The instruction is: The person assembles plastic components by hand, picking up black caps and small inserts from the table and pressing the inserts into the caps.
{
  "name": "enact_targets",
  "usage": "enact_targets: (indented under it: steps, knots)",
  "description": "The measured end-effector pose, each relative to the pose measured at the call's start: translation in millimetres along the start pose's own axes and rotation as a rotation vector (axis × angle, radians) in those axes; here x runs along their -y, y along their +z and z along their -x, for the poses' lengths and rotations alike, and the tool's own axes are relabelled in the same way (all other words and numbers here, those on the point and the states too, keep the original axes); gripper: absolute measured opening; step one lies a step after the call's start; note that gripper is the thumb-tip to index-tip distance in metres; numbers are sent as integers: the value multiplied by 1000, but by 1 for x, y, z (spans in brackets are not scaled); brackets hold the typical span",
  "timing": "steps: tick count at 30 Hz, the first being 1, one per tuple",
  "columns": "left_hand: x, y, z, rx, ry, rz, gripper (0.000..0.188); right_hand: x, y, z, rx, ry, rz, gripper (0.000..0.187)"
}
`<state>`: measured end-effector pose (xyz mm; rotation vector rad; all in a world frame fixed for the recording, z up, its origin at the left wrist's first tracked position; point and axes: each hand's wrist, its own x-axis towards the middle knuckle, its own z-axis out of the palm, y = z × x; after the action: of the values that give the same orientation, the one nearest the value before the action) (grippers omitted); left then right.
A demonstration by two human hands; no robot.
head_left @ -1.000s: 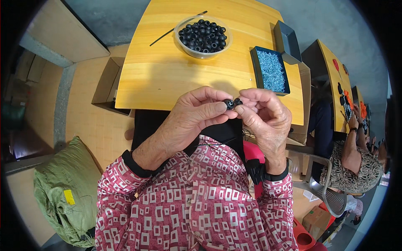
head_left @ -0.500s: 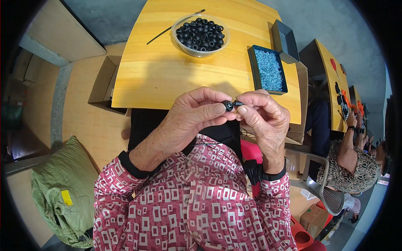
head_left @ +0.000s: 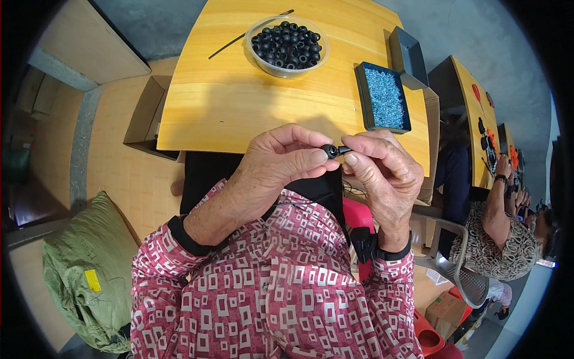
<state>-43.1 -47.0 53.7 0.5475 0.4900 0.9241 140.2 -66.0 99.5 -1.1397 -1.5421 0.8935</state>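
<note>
In front of my chest, my left hand pinches a black ball with a hole in it between thumb and fingertips. My right hand is closed on a small black tapered piece, whose end points at the ball; whether the two touch, I cannot tell. On the table beyond stands a clear plastic bowl of similar black balls. Past my right hand lies a black tray filled with small clear-blue pieces.
A thin black rod lies beside the bowl on the yellow wooden table. Behind the blue pieces sits a dark tray. A green sack is at lower left, a cardboard box left of the table. Another person works at right.
My right hand has drawn slightly to the right with the small tapered piece. The ball is turned a little in my left fingers.
</note>
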Motion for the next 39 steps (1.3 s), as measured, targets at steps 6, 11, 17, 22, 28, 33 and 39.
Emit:
enact_targets:
  steps: [6,11,17,22,28,33,39]
  knots:
    - [0,-2,1,-11,31,-23,17,1,4,-1,33,-80,92,18]
    - [1,-4,2,-28,48,-60,18,3,8,-1,33,-143,235,18]
    - [3,-9,2,-58,47,-89,19,5,12,-1,69,-207,350,18]
    - [2,-8,1,-69,42,-106,20,8,9,-1,93,-170,370,18]
    - [5,-10,0,-50,103,-169,17,10,12,-2,89,-193,407,18]
    - [3,-7,2,-78,62,-129,17,5,12,-1,58,-127,278,15]
    - [4,-7,1,-60,53,-128,16,-6,6,-3,-23,-185,179,17]
